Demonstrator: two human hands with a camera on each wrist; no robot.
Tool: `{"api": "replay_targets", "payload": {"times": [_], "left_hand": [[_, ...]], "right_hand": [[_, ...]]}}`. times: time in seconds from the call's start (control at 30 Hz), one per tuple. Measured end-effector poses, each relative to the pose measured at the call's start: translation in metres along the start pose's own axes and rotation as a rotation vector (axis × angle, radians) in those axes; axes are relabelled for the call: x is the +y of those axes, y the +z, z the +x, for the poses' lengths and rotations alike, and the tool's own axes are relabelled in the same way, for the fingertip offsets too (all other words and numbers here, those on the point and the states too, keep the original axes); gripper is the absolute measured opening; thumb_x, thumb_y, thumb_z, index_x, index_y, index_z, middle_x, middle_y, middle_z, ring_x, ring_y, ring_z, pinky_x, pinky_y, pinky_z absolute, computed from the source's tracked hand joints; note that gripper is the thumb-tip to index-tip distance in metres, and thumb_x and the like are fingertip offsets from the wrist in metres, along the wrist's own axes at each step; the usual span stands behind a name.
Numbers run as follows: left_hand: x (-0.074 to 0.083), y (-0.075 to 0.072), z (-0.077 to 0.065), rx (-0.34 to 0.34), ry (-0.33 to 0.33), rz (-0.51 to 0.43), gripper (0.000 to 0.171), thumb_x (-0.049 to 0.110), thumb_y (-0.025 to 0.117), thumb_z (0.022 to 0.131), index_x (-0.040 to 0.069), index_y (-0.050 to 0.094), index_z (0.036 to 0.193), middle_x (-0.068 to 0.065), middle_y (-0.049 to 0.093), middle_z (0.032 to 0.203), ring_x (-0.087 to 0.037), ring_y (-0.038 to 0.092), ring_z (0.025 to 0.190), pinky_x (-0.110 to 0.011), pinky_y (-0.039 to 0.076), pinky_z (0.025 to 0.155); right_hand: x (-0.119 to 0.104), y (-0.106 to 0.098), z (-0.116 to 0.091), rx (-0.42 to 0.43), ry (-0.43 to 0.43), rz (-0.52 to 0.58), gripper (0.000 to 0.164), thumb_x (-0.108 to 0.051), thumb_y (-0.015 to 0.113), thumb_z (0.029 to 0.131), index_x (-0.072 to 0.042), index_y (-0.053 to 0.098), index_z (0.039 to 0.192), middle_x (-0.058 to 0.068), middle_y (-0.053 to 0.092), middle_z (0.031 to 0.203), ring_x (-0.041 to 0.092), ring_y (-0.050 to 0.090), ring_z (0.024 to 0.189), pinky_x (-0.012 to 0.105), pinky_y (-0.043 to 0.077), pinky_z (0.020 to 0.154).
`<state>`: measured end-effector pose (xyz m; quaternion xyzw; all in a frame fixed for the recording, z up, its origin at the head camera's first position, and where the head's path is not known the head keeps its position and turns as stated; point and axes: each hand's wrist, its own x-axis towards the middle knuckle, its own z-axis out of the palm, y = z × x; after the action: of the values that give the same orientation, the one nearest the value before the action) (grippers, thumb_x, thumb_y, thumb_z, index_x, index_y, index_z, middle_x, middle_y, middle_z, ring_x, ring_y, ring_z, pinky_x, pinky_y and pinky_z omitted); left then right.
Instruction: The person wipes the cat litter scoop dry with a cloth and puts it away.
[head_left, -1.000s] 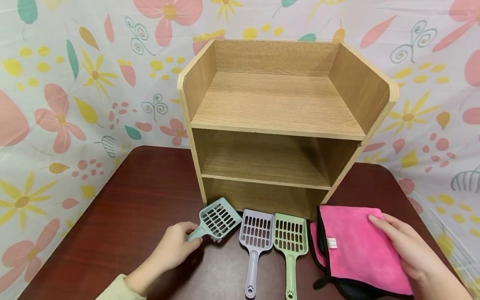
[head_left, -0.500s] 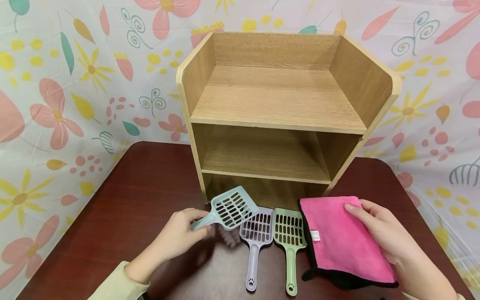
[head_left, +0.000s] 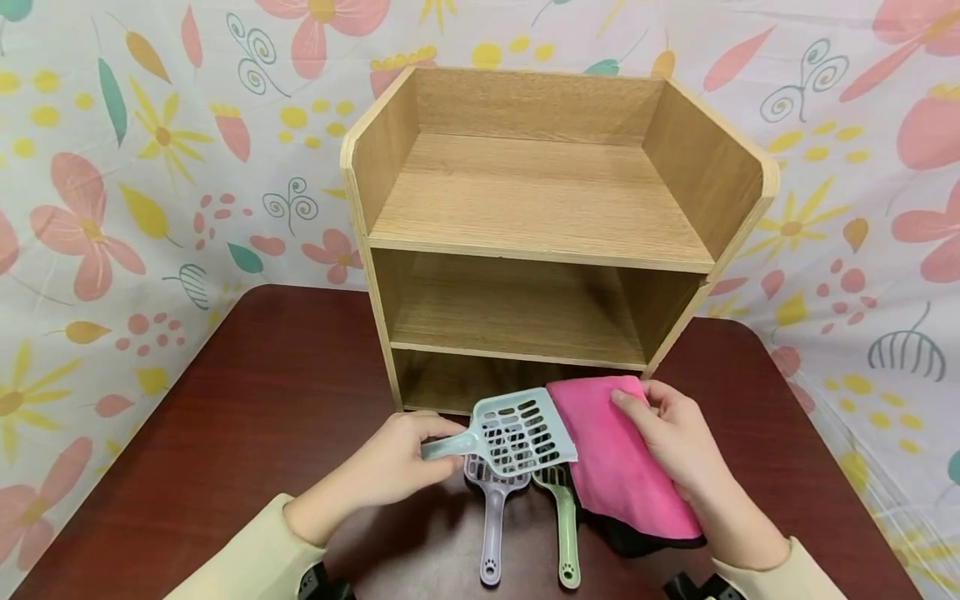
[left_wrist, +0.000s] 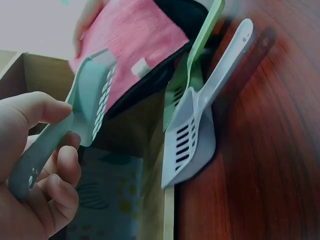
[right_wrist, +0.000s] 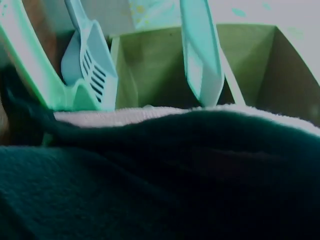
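The left hand point(head_left: 405, 458) pinches the smooth handle of a pale blue scoop point(head_left: 520, 432) between thumb and fingers, its squarish slotted head held above a glossy lilac scoop point(head_left: 492, 521) on the dark red table point(head_left: 262, 400). Behind stands a wood-grained shelf unit point(head_left: 540, 200) with rounded front corners and two open-fronted compartments beneath its walled top. Farther right lies a slotted green scoop point(head_left: 567, 521), partly hidden, beside a plush, dark-backed pink cloth point(head_left: 622, 454) pinched by the right hand point(head_left: 678, 442), thumb on top.
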<state>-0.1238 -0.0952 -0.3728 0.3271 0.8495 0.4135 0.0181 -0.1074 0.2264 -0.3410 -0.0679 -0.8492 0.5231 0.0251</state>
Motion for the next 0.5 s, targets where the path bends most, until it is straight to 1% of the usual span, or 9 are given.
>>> {"api": "replay_targets", "payload": {"times": [0.1,0.17,0.2,0.27,0.3,0.4,0.47,0.5], "left_hand": [[-0.001,0.005,0.006,-0.021,0.052,0.010,0.025,0.014,0.069,0.080,0.013,0.071,0.105,0.007,0.069,0.090,-0.002,0.056,0.080,-0.020,0.049,0.074],[-0.002,0.007,0.009,-0.020,0.080,0.005,0.026,0.013,0.069,0.080,0.011,0.071,0.106,0.005,0.069,0.088,-0.003,0.056,0.079,-0.020,0.049,0.073],[-0.003,0.008,0.010,-0.016,0.092,0.003,0.026,0.013,0.069,0.080,0.010,0.071,0.106,0.004,0.068,0.087,-0.003,0.055,0.078,-0.019,0.049,0.072],[-0.004,0.011,0.013,-0.003,0.119,0.005,0.027,0.013,0.069,0.081,0.008,0.071,0.107,0.003,0.068,0.087,-0.004,0.054,0.077,-0.018,0.048,0.069],[-0.005,0.013,0.014,0.005,0.131,0.008,0.027,0.013,0.069,0.081,0.007,0.070,0.107,0.002,0.067,0.086,-0.004,0.054,0.075,-0.018,0.048,0.068],[-0.007,0.018,0.017,0.030,0.166,0.026,0.028,0.014,0.068,0.082,0.004,0.069,0.109,0.000,0.068,0.088,-0.004,0.054,0.074,-0.017,0.048,0.067],[-0.008,0.021,0.018,0.041,0.187,0.024,0.029,0.013,0.067,0.083,0.002,0.069,0.109,-0.002,0.068,0.089,-0.004,0.055,0.074,-0.017,0.049,0.067],[-0.009,0.023,0.018,0.046,0.198,0.018,0.028,0.013,0.067,0.083,0.002,0.069,0.109,-0.002,0.068,0.090,-0.005,0.055,0.075,-0.017,0.049,0.067]], "right_hand": [[-0.007,0.007,-0.006,0.063,-0.034,-0.014,0.031,-0.030,0.063,0.091,0.000,0.057,0.099,-0.012,0.054,0.054,0.003,0.050,0.046,0.023,0.044,0.044],[-0.011,0.012,-0.011,0.091,-0.072,-0.018,0.029,-0.028,0.063,0.091,-0.001,0.058,0.099,-0.011,0.057,0.056,0.004,0.052,0.047,0.023,0.045,0.044],[-0.012,0.014,-0.013,0.097,-0.096,-0.025,0.028,-0.028,0.063,0.091,-0.002,0.059,0.101,-0.009,0.060,0.059,0.004,0.053,0.049,0.023,0.046,0.046],[-0.014,0.020,-0.018,0.083,-0.151,-0.024,0.025,-0.026,0.062,0.092,-0.003,0.061,0.103,-0.005,0.065,0.067,0.004,0.057,0.054,0.023,0.048,0.049],[-0.013,0.023,-0.020,0.073,-0.184,-0.036,0.024,-0.025,0.061,0.093,-0.004,0.063,0.104,-0.002,0.068,0.074,0.002,0.059,0.061,0.021,0.049,0.054],[-0.008,0.031,-0.022,0.008,-0.299,-0.007,0.024,-0.020,0.054,0.097,-0.002,0.067,0.106,0.010,0.071,0.096,-0.005,0.061,0.085,0.015,0.051,0.072],[-0.002,0.035,-0.021,0.000,-0.365,-0.023,0.021,-0.015,0.054,0.096,-0.003,0.068,0.107,0.011,0.066,0.112,-0.010,0.055,0.098,0.009,0.046,0.080],[0.002,0.036,-0.021,0.010,-0.387,-0.042,0.020,-0.013,0.056,0.095,-0.003,0.067,0.109,0.012,0.062,0.120,-0.010,0.051,0.103,0.008,0.043,0.082]]}}
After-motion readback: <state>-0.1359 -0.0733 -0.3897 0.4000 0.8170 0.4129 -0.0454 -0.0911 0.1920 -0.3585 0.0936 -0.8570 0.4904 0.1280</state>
